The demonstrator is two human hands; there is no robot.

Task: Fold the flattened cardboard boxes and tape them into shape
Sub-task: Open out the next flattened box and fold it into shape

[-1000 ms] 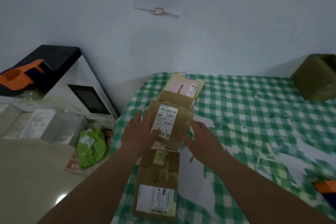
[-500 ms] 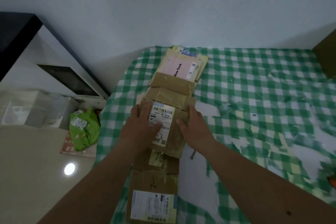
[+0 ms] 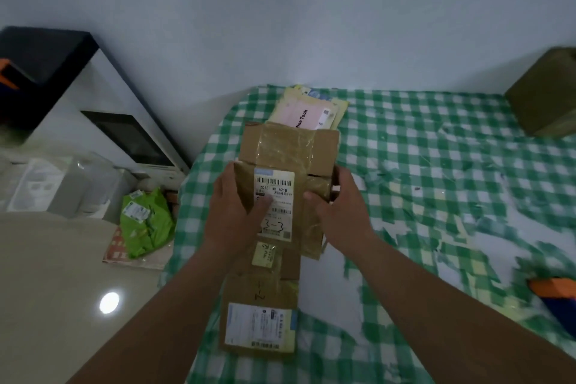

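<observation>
At the centre of the frame both hands hold a flattened cardboard box (image 3: 282, 184) just above a row of other flattened boxes (image 3: 260, 318) lying on the green-checked bench (image 3: 436, 165). The left hand (image 3: 232, 212) grips its left edge, thumb laid across the white shipping label (image 3: 274, 204); the right hand (image 3: 338, 209) grips the right edge, fingers (image 3: 341, 178) curled round it. The box looks light and fairly stiff, creased at its folds, with glossy old tape on top that may be slippery, so bare cardboard near the side edges seems the better hold for squeezing it open. The row runs along the bench's left edge, beside the floor; the wide cloth to the right offers open room, with a brown box (image 3: 545, 97) at upper right well apart.
</observation>
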